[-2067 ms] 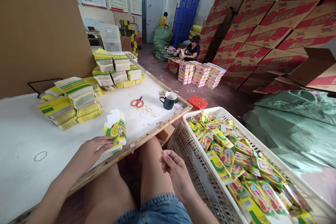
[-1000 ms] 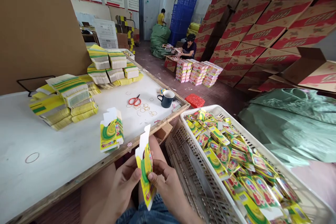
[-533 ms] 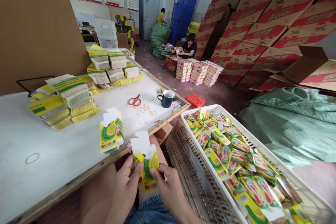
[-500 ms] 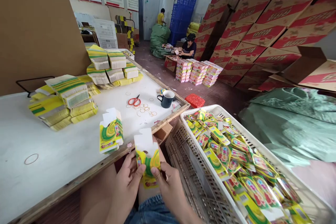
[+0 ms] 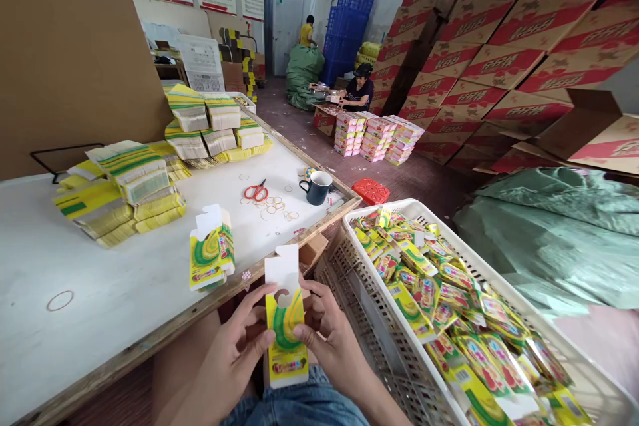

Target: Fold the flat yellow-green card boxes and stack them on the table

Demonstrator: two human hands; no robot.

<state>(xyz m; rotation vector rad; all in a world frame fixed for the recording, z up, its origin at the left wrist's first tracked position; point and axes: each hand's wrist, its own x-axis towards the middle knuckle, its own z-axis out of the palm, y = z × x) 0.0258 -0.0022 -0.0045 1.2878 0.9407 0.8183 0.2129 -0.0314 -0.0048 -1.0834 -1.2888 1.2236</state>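
Note:
A yellow and green small carton (image 5: 286, 329) is held upright above my lap, its white top flap standing open. My left hand (image 5: 244, 339) grips its left side, thumb on the front face. On the right side, my right hand (image 5: 324, 333) pinches it in the same way, fingers behind. Just beyond, at the table's edge, stands a small pile of the same flat cartons (image 5: 212, 249), white flaps upward. To my right, a white plastic crate (image 5: 422, 346) holds many folded yellow, green and red cartons (image 5: 449, 293).
Bundled carton blanks (image 5: 132, 176) are stacked on the white table (image 5: 124, 306). Red scissors (image 5: 255, 192), rubber bands (image 5: 272, 208) and a dark mug (image 5: 317, 188) lie farther right. Tall cardboard boxes (image 5: 479, 66), a red stool (image 5: 370, 192) and a seated person (image 5: 359, 90) are beyond.
The carton has turned from folded and tilted to upright, its long front face now showing fully. Both hands have shifted to its two sides and their fingers have spread a little.

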